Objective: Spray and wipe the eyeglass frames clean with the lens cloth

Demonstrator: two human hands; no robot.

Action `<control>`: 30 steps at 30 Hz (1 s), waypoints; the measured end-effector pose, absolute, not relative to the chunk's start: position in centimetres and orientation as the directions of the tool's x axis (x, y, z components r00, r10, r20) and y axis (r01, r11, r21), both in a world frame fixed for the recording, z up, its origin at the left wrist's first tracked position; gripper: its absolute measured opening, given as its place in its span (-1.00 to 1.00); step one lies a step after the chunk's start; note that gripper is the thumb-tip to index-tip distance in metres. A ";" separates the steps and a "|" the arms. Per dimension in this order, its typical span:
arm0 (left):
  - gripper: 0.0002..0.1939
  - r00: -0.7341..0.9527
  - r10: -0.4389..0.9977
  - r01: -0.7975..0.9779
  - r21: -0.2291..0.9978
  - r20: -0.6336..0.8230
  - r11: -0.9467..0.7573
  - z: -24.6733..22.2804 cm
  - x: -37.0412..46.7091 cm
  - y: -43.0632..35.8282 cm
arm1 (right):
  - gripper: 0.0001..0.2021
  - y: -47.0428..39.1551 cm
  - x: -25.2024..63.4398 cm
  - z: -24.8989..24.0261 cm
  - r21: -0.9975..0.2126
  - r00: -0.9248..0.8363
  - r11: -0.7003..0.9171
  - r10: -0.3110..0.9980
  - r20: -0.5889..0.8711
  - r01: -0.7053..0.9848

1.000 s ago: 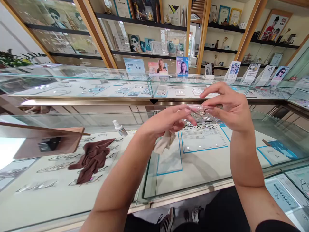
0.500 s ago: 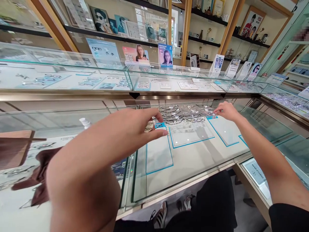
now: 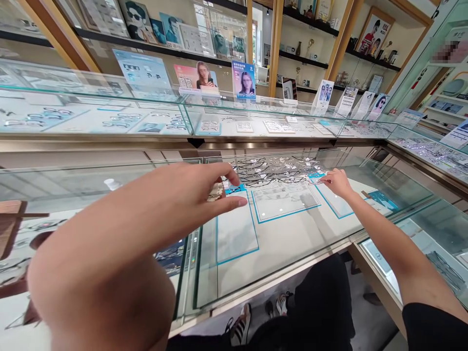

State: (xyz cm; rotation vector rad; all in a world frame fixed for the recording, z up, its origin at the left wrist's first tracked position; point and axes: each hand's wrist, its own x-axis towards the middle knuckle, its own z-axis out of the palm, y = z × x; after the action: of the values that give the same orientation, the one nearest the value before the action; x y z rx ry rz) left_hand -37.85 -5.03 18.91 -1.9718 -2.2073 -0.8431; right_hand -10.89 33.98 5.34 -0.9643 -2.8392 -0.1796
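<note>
My left hand (image 3: 217, 190) hovers over the glass display case, its thumb and index finger apart. A crumpled beige cloth (image 3: 215, 192) shows in its palm, partly hidden by the curled fingers. Farther right, my right hand (image 3: 337, 183) pinches what looks like a thin-rimmed pair of eyeglasses (image 3: 315, 180), whose outline is faint. The glasses are above the upper end of a blue-edged mat (image 3: 338, 207). Several rows of eyeglasses (image 3: 270, 170) lie between the hands along the back of the case.
Two blue-edged mats, one on the left (image 3: 237, 229) and one in the middle (image 3: 287, 202), lie in the case. Behind is a raised glass counter (image 3: 256, 141) with eyeglasses and upright advertising cards (image 3: 243, 80). A wooden tray (image 3: 10, 226) stands at far left.
My right hand has come slightly nearer to me over the mat, keeping its pinch. The left hand holds almost the same pose. The view has turned a little rightward.
</note>
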 end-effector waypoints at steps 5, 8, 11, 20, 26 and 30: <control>-0.65 -0.151 0.883 0.945 0.327 0.445 -0.003 18.7 -38.1 -5.0 | -0.70 34.6 -11.6 5.4 0.069 -0.787 0.789 0.595 0.162 0.610; -0.62 -0.174 0.905 0.944 0.327 0.388 0.042 18.9 -38.1 -5.2 | -0.71 35.0 -12.0 5.3 0.074 -0.783 0.784 0.600 0.164 0.616; -0.59 -0.240 0.943 0.935 0.315 0.231 0.161 19.6 -37.7 -5.3 | -0.72 35.3 -12.4 5.1 0.082 -0.774 0.774 0.611 0.167 0.628; -0.46 -0.380 0.923 0.891 0.293 0.065 0.347 20.5 -37.0 -5.3 | -0.66 36.0 -12.7 5.2 0.088 -0.776 0.773 0.614 0.148 0.628; -0.44 -0.404 0.913 0.881 0.294 0.056 0.372 20.3 -36.9 -5.4 | -0.57 36.7 -13.4 5.5 0.096 -0.799 0.793 0.595 0.088 0.601; -0.51 -0.438 0.899 0.863 0.290 0.026 0.413 21.0 -36.4 -5.1 | -0.53 37.2 -14.1 5.2 0.091 -0.804 0.799 0.593 0.047 0.594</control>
State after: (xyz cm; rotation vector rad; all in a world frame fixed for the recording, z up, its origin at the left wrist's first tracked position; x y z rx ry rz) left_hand -36.37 -5.07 20.97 -1.7260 -2.7499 -0.4312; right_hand -14.15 37.23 5.21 -0.9778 -2.9647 -0.1575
